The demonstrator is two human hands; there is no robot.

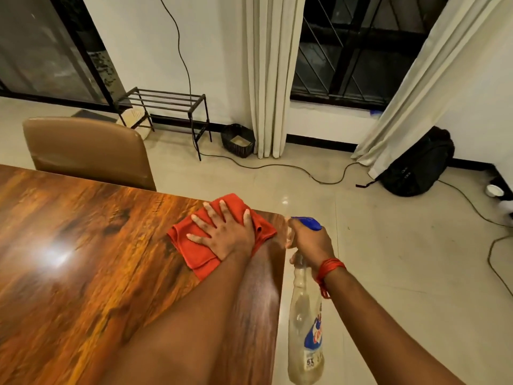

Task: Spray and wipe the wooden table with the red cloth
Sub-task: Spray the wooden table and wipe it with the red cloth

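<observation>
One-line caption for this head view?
Left hand presses the red cloth flat near the wooden table corner; right hand holds a spray bottle.

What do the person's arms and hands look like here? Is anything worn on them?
Both forearms are bare, with no sleeves in view and no gloves. The right hand has a red thread bracelet wound several times around its wrist, with loose ends hanging down. The left hand shows no ring, watch or band. The fingernails are short and unpainted.
</observation>
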